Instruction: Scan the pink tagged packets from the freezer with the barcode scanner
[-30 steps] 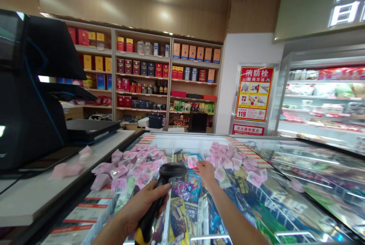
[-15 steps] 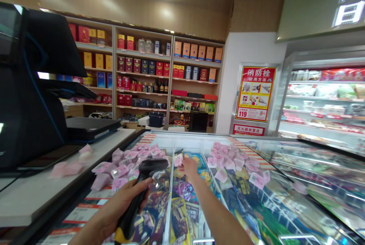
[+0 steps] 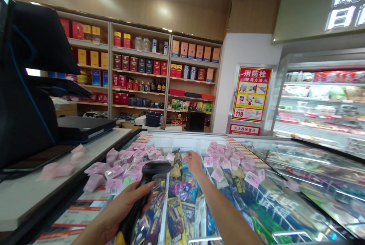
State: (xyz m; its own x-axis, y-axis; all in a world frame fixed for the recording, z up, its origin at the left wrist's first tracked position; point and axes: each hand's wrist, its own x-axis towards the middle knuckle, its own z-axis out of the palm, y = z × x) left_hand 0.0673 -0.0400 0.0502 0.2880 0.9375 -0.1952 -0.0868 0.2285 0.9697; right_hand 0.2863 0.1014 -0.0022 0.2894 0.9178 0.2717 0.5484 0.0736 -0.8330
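My left hand is wrapped round the grip of a black barcode scanner with a yellow base end; its head points away to the right. My right hand reaches over the chest freezer, fingers curled in, with nothing visible in them. Small pink cup-shaped packs, several with barcode labels, are heaped left of the scanner head. One pink pack sits at the right end of that heap, left of my right hand. A second heap of pink packs lies to the right of that hand.
Bagged frozen goods fill the freezer below. On the left, a checkout terminal stands on a pale counter, with a few pink packs at its edge. Shelves of boxes line the back wall; a lit chiller stands right.
My right hand has let go of a pink pack, which now lies by the left heap, and has moved slightly right. My left hand still holds the barcode scanner. The view has shifted slightly.
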